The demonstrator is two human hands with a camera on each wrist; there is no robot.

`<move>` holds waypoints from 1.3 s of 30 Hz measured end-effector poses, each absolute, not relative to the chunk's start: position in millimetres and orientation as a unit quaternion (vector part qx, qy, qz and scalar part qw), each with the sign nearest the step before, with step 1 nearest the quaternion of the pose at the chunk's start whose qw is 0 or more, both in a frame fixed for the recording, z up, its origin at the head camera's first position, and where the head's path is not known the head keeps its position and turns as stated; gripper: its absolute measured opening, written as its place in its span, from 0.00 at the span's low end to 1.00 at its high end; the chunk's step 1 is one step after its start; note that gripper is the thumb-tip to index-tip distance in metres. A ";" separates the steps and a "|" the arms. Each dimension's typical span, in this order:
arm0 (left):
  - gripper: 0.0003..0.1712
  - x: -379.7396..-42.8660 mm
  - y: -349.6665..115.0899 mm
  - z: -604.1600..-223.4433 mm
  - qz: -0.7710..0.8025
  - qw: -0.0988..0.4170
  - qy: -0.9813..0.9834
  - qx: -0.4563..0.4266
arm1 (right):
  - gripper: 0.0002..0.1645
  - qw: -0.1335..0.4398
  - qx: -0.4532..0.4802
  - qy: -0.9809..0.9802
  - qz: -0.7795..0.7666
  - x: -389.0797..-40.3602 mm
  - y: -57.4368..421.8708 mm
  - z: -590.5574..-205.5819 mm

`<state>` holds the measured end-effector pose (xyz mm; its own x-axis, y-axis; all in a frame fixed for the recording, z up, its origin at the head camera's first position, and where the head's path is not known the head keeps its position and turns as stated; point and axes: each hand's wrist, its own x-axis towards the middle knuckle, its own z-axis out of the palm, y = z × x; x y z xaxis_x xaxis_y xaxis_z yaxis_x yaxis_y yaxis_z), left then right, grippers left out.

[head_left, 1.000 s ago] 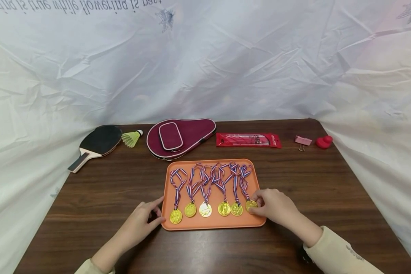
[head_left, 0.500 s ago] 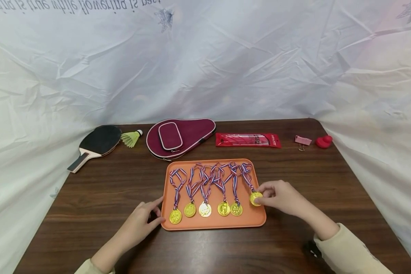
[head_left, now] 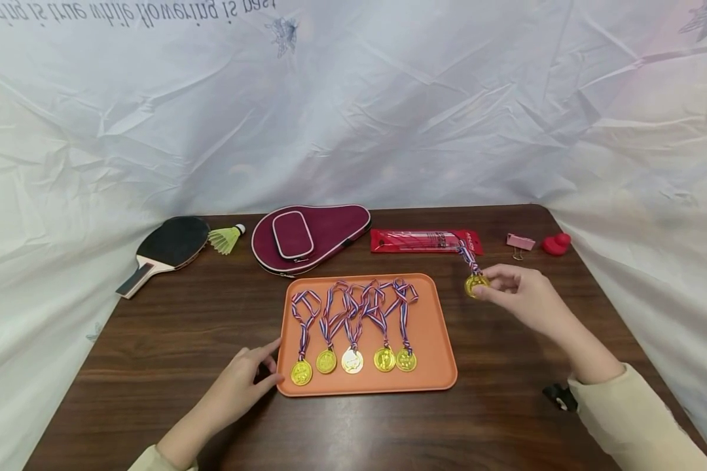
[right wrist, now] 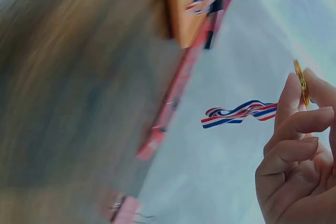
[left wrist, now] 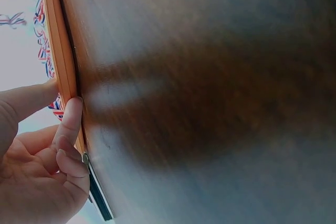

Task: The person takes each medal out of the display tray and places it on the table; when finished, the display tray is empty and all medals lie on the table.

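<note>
In the head view my right hand [head_left: 521, 294] pinches a gold medal [head_left: 477, 285] between thumb and index finger, to the right of the orange tray and above the table. Its striped ribbon [right wrist: 241, 114] dangles free in the right wrist view, where the medal is seen edge-on. My left hand [head_left: 235, 384] is at the tray's left edge. The left wrist view has the thumb and index finger on either side of the rim of the tray [left wrist: 64, 72], pinching it. Several medals with red, white and blue ribbons lie in a row on the tray, including a paler medal [head_left: 352, 360].
Along the back of the table lie a black paddle [head_left: 173, 242], a yellow shuttlecock [head_left: 225, 239], a maroon paddle case [head_left: 336, 229], a red packet [head_left: 412, 240], a pink binder clip [head_left: 520, 242] and a red rubber duck [head_left: 556, 244]. A white sheet [head_left: 389, 131] hangs around.
My right hand has lifted the rightmost medal off the tray and carried it right and toward the back, ribbon trailing. The left hand and tray have stayed put.
</note>
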<state>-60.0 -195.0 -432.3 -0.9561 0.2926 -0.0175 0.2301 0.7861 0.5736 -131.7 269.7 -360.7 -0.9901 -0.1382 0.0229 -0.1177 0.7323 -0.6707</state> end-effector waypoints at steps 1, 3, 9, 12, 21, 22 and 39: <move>0.32 -59.9 -195.0 -432.6 0.296 0.052 0.944 0.138 | 0.24 0.022 -0.067 0.931 -0.359 -134.1 272.2 -364.0; 0.32 -59.6 -195.1 -433.1 0.297 0.051 0.943 0.138 | 0.22 0.043 -0.066 0.929 -0.363 -138.3 276.1 -373.0; 0.33 -59.6 -194.8 -434.0 0.301 0.043 0.942 0.142 | 0.23 0.123 -0.054 0.920 -0.367 -139.4 282.1 -403.8; 0.33 -60.2 -194.4 -433.9 0.301 0.043 0.942 0.145 | 0.24 0.160 -0.046 0.919 -0.357 -135.0 283.5 -414.7; 0.33 -59.6 -194.0 -433.6 0.288 0.050 0.947 0.136 | 0.18 0.155 -0.036 0.937 -0.310 -123.0 280.2 -425.9; 0.32 -59.7 -194.0 -433.7 0.287 0.050 0.947 0.136 | 0.18 0.150 -0.035 0.941 -0.301 -122.4 279.2 -426.1; 0.32 -61.1 -192.6 -433.9 0.277 0.057 0.951 0.129 | 0.24 0.102 -0.018 0.974 -0.201 -113.7 273.5 -418.8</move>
